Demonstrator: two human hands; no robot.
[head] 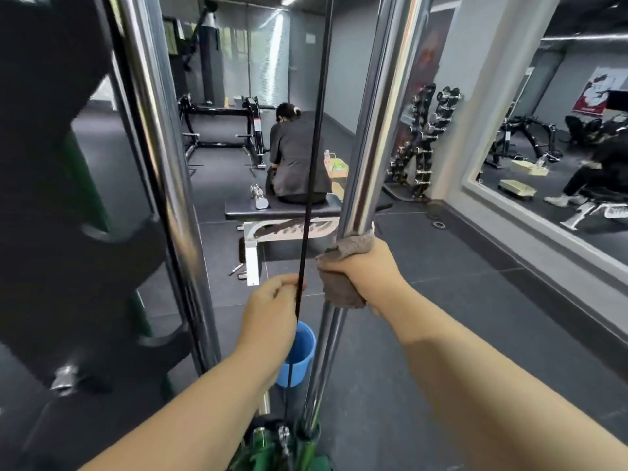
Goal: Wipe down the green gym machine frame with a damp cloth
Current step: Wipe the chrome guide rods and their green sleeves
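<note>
Right grip point(370, 273) is curled tight round the cloth point(339, 290), wrapping it about the right chrome rod point(373, 130), above the green frame point(265, 450) base. Left grip point(272, 311) pinches the cable point(316, 130). Cloth judged soft, light, damp; rod rigid, slick. Full wrap-hold advised.

The grey cloth point(343, 290), gripped in the right hand point(368, 275), is covering a stretch of the chrome pole point(373, 130). The left hand point(268, 314), pinching the black cable point(313, 158), is blocking part of the blue bucket point(304, 351). The green frame point(268, 447) is running off the bottom edge, blurred; the black weight stack point(44, 147) is smearing too.
</note>
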